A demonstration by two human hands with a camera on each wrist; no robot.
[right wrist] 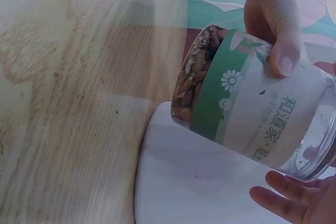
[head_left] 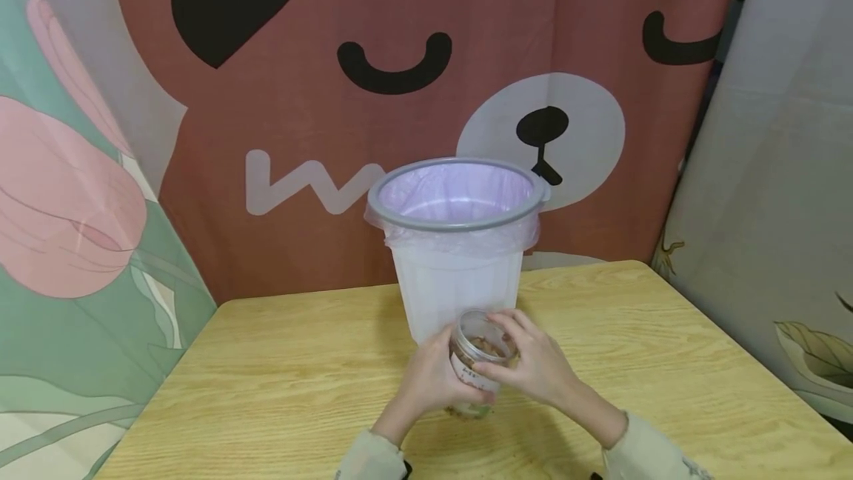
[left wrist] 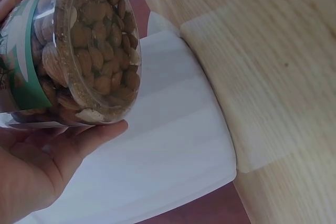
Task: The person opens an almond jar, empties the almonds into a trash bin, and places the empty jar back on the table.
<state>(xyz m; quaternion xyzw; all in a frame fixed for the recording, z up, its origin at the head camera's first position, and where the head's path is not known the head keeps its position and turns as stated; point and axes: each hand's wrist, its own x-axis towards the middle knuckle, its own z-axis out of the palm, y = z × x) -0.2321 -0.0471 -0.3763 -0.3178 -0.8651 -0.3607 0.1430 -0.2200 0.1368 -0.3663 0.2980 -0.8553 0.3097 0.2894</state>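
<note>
A clear jar (head_left: 474, 378) of almonds is held above the table in front of the bin, its base visible in the left wrist view. My left hand (head_left: 429, 375) grips the jar's body from the left, thumb across the white and green label (right wrist: 257, 103) in the right wrist view. At the jar's top, my right hand (head_left: 543, 363) holds the rim between thumb and fingers from the right. The almonds (left wrist: 102, 45) show brown through the clear base, with light crumbs among them. In the right wrist view, part of the right hand is cut off by the frame edge.
Just behind the jar, a white bin (head_left: 460, 280) stands on the wood-grain table (head_left: 300, 384). A thin purple bag (head_left: 460, 195) lines it, folded out under the grey rim ring. Printed curtains (head_left: 280, 110) hang behind the table and along both sides.
</note>
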